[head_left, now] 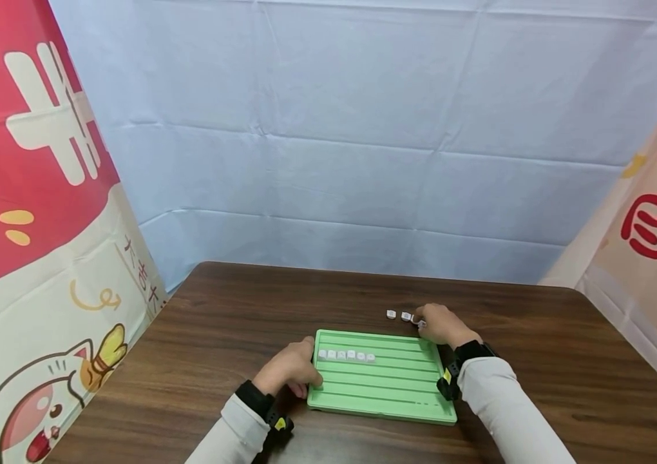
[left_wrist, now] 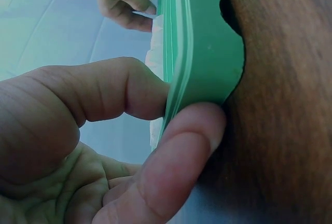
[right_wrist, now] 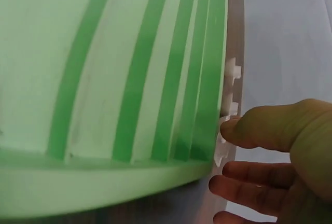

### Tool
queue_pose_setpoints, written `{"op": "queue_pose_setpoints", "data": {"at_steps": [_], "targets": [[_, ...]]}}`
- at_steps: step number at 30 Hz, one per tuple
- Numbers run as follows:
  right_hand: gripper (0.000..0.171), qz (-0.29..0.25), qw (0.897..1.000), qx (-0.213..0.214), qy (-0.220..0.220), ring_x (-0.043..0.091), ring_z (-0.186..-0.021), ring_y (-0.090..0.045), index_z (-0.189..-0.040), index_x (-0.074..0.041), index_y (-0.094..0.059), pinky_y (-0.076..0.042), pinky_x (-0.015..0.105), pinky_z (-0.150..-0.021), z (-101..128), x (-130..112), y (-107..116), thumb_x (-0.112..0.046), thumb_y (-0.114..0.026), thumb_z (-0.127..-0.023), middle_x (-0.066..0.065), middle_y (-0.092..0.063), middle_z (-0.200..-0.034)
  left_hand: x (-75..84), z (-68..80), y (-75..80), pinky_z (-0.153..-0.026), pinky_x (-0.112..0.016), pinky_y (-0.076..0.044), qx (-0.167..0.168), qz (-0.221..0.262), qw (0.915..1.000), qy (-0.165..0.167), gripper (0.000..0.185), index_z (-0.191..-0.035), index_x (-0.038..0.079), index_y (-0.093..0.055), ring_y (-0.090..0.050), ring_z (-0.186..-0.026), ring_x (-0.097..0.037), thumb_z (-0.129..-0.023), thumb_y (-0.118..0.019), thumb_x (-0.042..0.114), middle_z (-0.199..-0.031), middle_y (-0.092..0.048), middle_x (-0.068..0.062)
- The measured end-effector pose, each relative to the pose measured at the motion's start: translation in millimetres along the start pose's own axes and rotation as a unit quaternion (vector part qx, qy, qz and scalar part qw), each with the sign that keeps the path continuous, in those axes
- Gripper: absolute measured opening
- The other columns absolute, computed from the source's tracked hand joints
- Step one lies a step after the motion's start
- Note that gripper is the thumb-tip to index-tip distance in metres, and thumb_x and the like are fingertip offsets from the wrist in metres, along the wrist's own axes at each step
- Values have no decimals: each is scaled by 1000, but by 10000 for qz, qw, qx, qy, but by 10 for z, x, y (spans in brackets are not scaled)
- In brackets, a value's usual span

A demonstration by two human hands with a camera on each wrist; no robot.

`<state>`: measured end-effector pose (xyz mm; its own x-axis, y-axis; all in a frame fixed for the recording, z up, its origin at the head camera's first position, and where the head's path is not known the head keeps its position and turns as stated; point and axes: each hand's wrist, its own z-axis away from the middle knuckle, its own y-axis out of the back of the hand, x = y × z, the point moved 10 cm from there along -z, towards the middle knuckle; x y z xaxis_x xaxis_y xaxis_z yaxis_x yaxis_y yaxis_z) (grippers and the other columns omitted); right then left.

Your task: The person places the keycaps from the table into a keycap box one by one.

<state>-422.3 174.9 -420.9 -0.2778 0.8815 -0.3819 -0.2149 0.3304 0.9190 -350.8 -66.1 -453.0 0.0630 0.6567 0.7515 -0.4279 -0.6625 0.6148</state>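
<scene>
A green grooved tray [head_left: 383,386] lies flat near the table's [head_left: 218,322] front edge, long axis and grooves running left-right. The left hand [head_left: 289,372] pinches its left rim. The right hand [head_left: 443,324] curls over loose white tiles [head_left: 399,315] just beyond the far-right corner; bare wood all round.

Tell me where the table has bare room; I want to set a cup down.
Bare table lies left of the green tray, behind it and far right. Crowded: the tray's back right corner, with loose tiles and the right hand.
</scene>
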Motion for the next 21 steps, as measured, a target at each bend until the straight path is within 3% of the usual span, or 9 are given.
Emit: {"op": "queue_pose_setpoints", "data": {"at_steps": [4,13,21], "targets": [[24,-41,10000,1,42,18,-62,-50,-111,5,-62,-35,32,-54,-28,43,-4,5,-52,-88,22,-58,-109,-2,-3,2,-40,-37,-49,-22,26,10000,23,52,-120,-5,-41,-57,-44,-27,-75,-68,-4,-67,-55,-14],[17,218,9997,116,30,26,-78,-58,-102,4,-63,-45,37,-60,-90,101,17,3,-59,-86,12,-61,-91,-3,6,4,-40,-37,-49,11,102,9999,-18,46,-113,-4,-43,-56,-44,-26,-74,-68,-5,-67,-55,-15],[16,418,9989,182,60,18,-67,-53,-100,1,-64,-43,34,-57,-102,86,-6,6,-59,-85,10,-61,-88,7,-3,5,-39,-37,-49,5,51,10000,-46,45,-111,-3,-43,-56,-43,-26,-74,-69,-4,-65,-55,-15]]}}
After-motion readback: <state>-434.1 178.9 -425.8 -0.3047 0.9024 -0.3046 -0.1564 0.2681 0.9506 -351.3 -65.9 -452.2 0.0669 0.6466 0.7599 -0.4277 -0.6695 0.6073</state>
